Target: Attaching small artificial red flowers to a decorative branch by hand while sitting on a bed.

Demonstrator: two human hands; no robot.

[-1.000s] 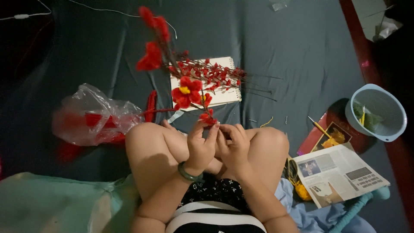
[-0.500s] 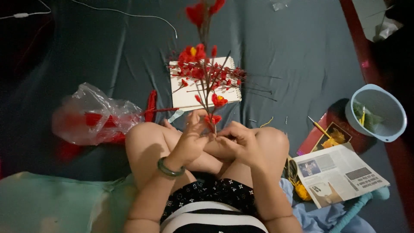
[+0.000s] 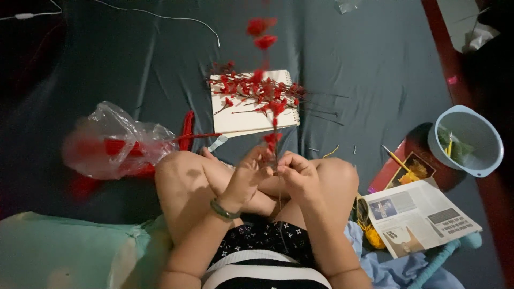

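Note:
I sit cross-legged on a dark green sheet. My left hand (image 3: 247, 174) and my right hand (image 3: 296, 172) meet in front of my knees, both pinching the lower end of a thin upright stem of red flowers (image 3: 271, 109). The stem rises toward the camera and is blurred; its top blooms (image 3: 261, 27) sit near the frame's upper edge. A green bangle (image 3: 222, 208) circles my left wrist. Behind the stem, a white spiral notebook (image 3: 251, 120) lies flat with several small red flower sprigs (image 3: 251, 88) piled on its far half.
A clear plastic bag (image 3: 112, 142) with red material lies at left beside a red strip (image 3: 186, 128). At right are a pale blue bowl (image 3: 484, 160), a yellow pencil (image 3: 395, 158), a newspaper (image 3: 423, 217) and yellow thread (image 3: 369, 235). A white cord (image 3: 160, 17) runs across the back.
The flower stem has swung from leaning left to standing upright and higher toward the camera. My hands stay together at its base, shifted slightly.

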